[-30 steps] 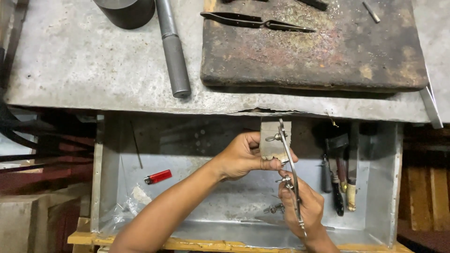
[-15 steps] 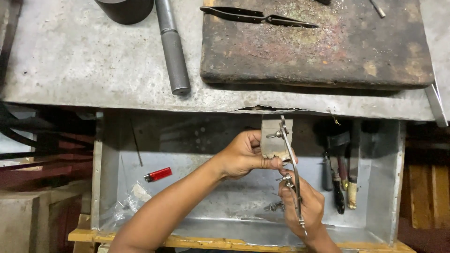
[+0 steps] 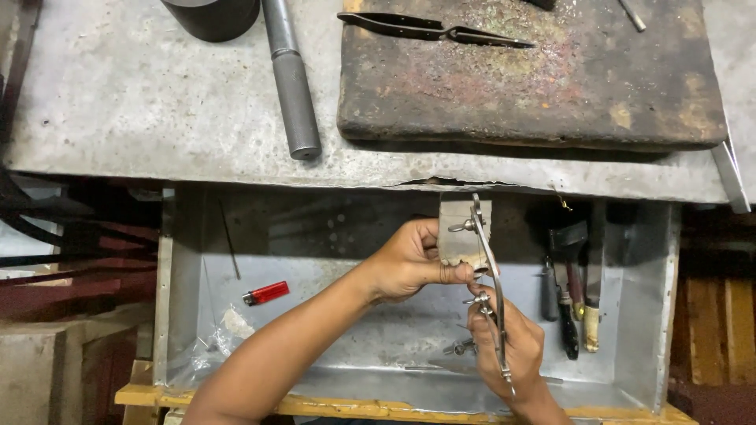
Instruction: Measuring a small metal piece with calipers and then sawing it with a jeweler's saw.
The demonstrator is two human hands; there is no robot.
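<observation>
**Saw frame gripped at a wooden peg above a metal tray**

Lighter (image 3: 266,293), small, red and cylindrical, is seen lying on the floor of the grey metal tray (image 3: 177,315), near crumpled clear plastic wrap (image 3: 211,340) in the left corner. Above, a steel rod (image 3: 291,86) rests on the grey benchtop (image 3: 118,102), beside a dark rusty slab (image 3: 535,86) on which black tweezers (image 3: 433,27) lie. The left hand (image 3: 405,260) is curled against a wooden bench peg (image 3: 461,232), fingers pressed together at its lower edge. The right hand (image 3: 504,350) is closed around the handle of a slim metal saw frame (image 3: 490,275), held upright beside the peg. Dark-handled tools (image 3: 571,307) are stood at the tray's right wall.
</observation>
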